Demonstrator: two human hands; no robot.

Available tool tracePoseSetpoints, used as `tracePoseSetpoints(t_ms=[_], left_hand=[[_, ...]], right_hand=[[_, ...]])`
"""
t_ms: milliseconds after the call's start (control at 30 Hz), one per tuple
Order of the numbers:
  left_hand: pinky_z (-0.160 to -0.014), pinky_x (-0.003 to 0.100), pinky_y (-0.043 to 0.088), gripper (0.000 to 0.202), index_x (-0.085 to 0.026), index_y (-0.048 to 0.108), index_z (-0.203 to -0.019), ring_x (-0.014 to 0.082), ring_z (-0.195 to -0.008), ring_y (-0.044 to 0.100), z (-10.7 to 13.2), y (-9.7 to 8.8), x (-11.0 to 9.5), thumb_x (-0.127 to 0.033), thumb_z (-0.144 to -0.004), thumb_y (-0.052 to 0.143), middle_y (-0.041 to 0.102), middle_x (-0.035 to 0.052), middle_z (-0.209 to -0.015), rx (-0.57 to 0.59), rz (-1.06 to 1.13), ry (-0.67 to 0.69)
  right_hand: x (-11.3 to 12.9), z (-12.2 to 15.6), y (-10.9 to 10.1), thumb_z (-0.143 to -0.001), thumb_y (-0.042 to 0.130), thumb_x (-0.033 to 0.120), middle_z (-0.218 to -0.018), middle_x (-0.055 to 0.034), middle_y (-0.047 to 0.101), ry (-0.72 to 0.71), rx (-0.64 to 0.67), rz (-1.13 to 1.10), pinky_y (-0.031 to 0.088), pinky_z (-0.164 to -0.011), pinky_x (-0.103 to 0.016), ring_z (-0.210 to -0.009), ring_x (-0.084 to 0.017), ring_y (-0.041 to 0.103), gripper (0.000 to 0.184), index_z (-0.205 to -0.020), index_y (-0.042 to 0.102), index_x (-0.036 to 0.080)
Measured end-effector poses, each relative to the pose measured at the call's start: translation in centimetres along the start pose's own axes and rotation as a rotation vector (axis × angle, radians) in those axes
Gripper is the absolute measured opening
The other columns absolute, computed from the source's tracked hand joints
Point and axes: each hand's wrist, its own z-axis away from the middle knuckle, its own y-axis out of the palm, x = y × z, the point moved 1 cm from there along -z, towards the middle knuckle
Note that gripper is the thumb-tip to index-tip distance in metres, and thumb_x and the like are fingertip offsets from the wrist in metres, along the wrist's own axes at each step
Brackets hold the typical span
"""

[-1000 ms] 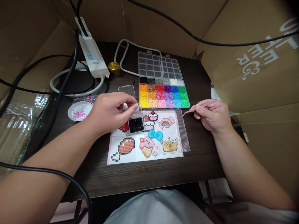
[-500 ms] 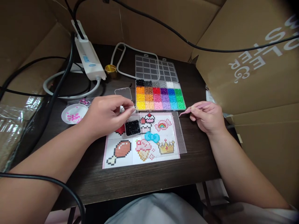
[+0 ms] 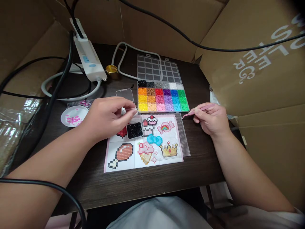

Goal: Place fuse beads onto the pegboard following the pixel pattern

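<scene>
My right hand (image 3: 211, 119) grips pink tweezers (image 3: 196, 112), their tip over the right edge of a clear pegboard (image 3: 184, 133). My left hand (image 3: 111, 114) is closed in a pinch, thumb against forefinger; whatever lies between the fingertips is too small and hidden to make out. Right under those fingers a small clear box of black beads (image 3: 134, 130) rests on the pattern sheet (image 3: 120, 167). A blue bead bow (image 3: 154, 139) lies on the pegboard, which covers the sheet's right part. Beyond it stands a sectioned bead case (image 3: 163, 97) with beads in many colours, its clear lid (image 3: 159, 68) folded back.
At the left is a white dish (image 3: 74, 116) with pink beads. Behind it lie a power strip (image 3: 89, 54) and its cable. A gold cup (image 3: 111, 72) and a small clear lid (image 3: 125, 94) are near the back. Cardboard walls (image 3: 262, 73) surround the table.
The whole view has shifted very slightly. Both hands keep the same pose, and the tweezers stay in my right hand.
</scene>
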Motion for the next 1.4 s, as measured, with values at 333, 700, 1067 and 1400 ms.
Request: tracePoseSetpoints(t_ms=[333, 700, 1067, 1400], left_hand=[[-0.056, 0.025, 0.042, 0.013, -0.022, 0.074, -0.083, 0.0100, -0.057, 0.059, 0.03, -0.05, 0.02, -0.029, -0.087, 0.064, 0.074, -0.0015, -0.073, -0.002, -0.003, -0.002], [-0.056, 0.025, 0.043, 0.015, -0.022, 0.074, -0.082, 0.0096, -0.055, 0.057, -0.05, 0.00, 0.09, -0.031, -0.087, 0.063, 0.073, -0.0021, -0.071, 0.012, -0.023, -0.010], [-0.056, 0.024, 0.043, 0.014, -0.019, 0.074, -0.082, 0.0089, -0.059, 0.060, 0.03, -0.02, -0.03, -0.027, -0.088, 0.064, 0.074, -0.0012, -0.074, -0.006, -0.013, 0.016], [-0.058, 0.027, 0.043, 0.014, -0.025, 0.072, -0.082, 0.0112, -0.062, 0.062, 0.06, -0.08, 0.08, -0.033, -0.088, 0.062, 0.076, -0.0027, -0.077, 0.014, 0.000, -0.058]], right_hand=[[-0.06, -0.03, 0.09, -0.075, 0.083, 0.025, -0.073, -0.0076, 0.075, -0.005, -0.013, -0.037, 0.041, -0.044, -0.023, -0.047, -0.010, 0.055, 0.013, -0.071, 0.076, 0.015], [0.31, -0.02, 0.21, -0.074, 0.083, 0.026, -0.073, -0.0076, 0.075, 0.016, 0.002, -0.024, 0.040, -0.044, -0.023, -0.046, -0.010, 0.054, 0.014, -0.070, 0.076, 0.015], [0.30, -0.05, 0.16, -0.075, 0.082, 0.023, -0.075, -0.0067, 0.076, 0.000, 0.034, -0.036, 0.041, -0.045, -0.023, -0.048, -0.010, 0.056, 0.010, -0.071, 0.078, 0.016], [0.33, 0.52, 0.31, -0.077, 0.084, 0.026, -0.077, -0.0078, 0.076, -0.029, 0.066, -0.038, 0.043, -0.048, -0.025, -0.053, -0.013, 0.061, 0.013, -0.075, 0.077, 0.016]])
